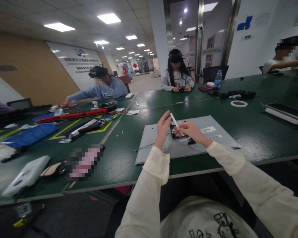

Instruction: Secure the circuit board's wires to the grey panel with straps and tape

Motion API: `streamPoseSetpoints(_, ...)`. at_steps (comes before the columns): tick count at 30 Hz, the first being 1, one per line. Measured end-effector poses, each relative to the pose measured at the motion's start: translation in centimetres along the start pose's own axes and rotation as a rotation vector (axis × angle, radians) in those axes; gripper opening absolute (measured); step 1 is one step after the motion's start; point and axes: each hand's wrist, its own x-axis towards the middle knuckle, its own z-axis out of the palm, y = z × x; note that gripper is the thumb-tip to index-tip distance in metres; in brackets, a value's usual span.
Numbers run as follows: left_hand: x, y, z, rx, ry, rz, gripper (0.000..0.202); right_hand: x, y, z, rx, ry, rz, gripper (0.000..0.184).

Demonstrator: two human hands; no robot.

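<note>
A flat grey metal panel lies on the green table in front of me, with a small black part and white labels on it. My right hand pinches a narrow white strip that slants up to the left above the panel. My left hand is raised beside it, fingers apart and stretched upward, its fingertips close to the strip's upper end. Both hands hover a little above the black part. A thin cable runs off the panel's left edge.
A roll of white tape lies beyond the panel, a tablet-like device at the right. At the left are a blue tray, a white device and scattered tools. Three people sit round the table; a water bottle stands far back.
</note>
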Motion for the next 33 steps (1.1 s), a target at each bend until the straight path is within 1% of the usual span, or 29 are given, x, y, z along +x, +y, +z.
streamPoseSetpoints(2, 0.1, 0.0, -0.3, -0.039, 0.081, -0.054, 0.045, -0.1, 0.0, 0.1, -0.020, -0.011, -0.013, 0.034)
streamPoseSetpoints(4, 0.1, 0.1, -0.4, -0.092, 0.095, -0.112, 0.043, -0.1, 0.2, 0.1, -0.024, 0.001, -0.025, 0.033)
streamPoseSetpoints(5, 0.1, 0.2, -0.3, -0.119, 0.069, -0.139, 0.042, 0.0, 0.3, 0.1, -0.023, 0.012, -0.031, 0.032)
streamPoseSetpoints(8, -0.2, 0.6, 0.1, -0.167, -0.070, -0.189, 0.042, 0.3, 0.7, -0.2, -0.032, 0.032, -0.028, 0.027)
streamPoseSetpoints(10, -0.4, 0.9, 0.5, -0.156, -0.128, -0.192, 0.041, 0.4, 1.0, -0.3, -0.041, 0.029, -0.014, 0.025)
streamPoseSetpoints(11, -0.5, 0.9, 0.6, -0.144, -0.134, -0.188, 0.040, 0.5, 1.1, -0.4, -0.043, 0.024, -0.006, 0.025)
streamPoseSetpoints(16, -0.6, 0.7, 0.7, -0.131, -0.093, -0.171, 0.033, 0.3, 1.1, -0.3, 0.015, -0.005, 0.032, 0.025)
streamPoseSetpoints(22, -0.8, 1.1, 1.1, -0.113, -0.082, -0.164, 0.031, 0.4, 1.1, -0.6, 0.064, 0.019, 0.090, 0.028)
streamPoseSetpoints(27, -0.9, 1.3, 1.2, -0.090, -0.081, -0.165, 0.033, 0.6, 1.6, -1.0, 0.038, 0.034, 0.059, 0.037)
streamPoseSetpoints(30, -0.7, 1.1, 1.1, -0.101, -0.089, -0.159, 0.035, 0.6, 1.7, -1.0, 0.037, 0.020, 0.035, 0.042)
streamPoseSetpoints(33, -0.6, 1.0, 0.9, -0.094, -0.071, -0.143, 0.036, 0.6, 1.6, -0.9, 0.027, -0.003, 0.038, 0.045)
